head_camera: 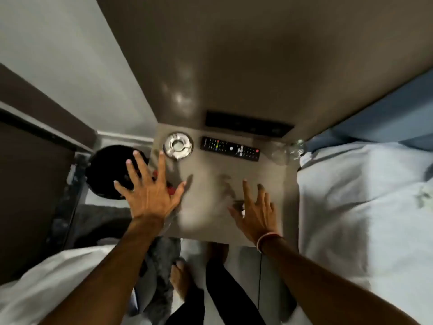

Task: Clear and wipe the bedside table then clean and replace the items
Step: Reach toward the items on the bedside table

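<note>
Table point(234, 184): ashtray point(178, 145), remote point(230, 148) at the back
Left hand point(150, 193): fingers spread, empty
Right hand point(255, 212): spread, empty
Bin point(105, 170): beside table's left edge

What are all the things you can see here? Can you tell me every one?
bedside table: one, grey-brown, middle, between bin and bed
ashtray: one, shiny silver, table's back left
remote control: one, black with coloured buttons, table's back middle
clear plastic bottle: one, see-through, lying at table's back right edge
bin: one, black, on floor left of table
red item: one, mostly hidden under left hand, cannot tell what
bed: one, white sheets, right of table
wristband: one, pink-white, right wrist
left hand: one, fingers spread, over table's left edge
right hand: one, fingers spread, over table's front
</note>
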{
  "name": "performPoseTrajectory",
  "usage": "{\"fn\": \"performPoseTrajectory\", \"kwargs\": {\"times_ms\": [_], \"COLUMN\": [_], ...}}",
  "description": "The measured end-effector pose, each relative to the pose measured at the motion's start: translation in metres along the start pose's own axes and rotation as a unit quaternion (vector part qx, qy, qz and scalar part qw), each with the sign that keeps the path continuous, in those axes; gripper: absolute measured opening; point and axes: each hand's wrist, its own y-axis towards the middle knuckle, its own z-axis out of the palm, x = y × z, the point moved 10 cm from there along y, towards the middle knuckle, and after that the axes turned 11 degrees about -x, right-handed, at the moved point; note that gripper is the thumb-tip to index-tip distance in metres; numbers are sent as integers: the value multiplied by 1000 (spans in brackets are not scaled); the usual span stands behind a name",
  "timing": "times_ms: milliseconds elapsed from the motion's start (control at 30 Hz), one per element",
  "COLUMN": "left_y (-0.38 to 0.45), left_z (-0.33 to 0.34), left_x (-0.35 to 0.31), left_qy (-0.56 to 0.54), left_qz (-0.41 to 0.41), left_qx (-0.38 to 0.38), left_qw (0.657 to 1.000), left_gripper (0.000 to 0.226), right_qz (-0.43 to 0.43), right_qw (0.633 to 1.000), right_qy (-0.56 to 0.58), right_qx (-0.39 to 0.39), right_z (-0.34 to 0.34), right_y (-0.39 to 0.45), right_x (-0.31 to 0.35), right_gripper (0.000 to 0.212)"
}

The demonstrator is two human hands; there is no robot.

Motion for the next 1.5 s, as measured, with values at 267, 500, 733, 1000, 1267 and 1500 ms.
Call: {"fn": "performPoseTrajectory", "kwargs": {"times_ms": [267,500,733,1000,1267,1500], "left_y": [-21,24,110,102,84,76], "left_z": [153,121,72,181,84,58], "left_x": [42,84,219,250,304,276], "left_qy": [36,-116,-203,-202,-193,-150], "left_qz": [-20,6,-180,-136,-186,-178], "left_qx": [44,-41,-207,-33,-237,-235], "left_qw": [998,992,940,969,934,944], "left_gripper": [66,47,26,55,35,40], "right_qz": [66,37,9,-112,-145,-127], "right_qw": [993,976,956,912,961,955], "right_qy": [97,210,279,357,236,245], "right_qx": [10,-38,-92,-170,27,-112], "right_z": [144,117,106,77,116,68], "right_y": [-16,10,62,90,120,131], "right_x": [-10,46,161,258,328,259], "right_gripper": [76,35,42,34,89,69]}}
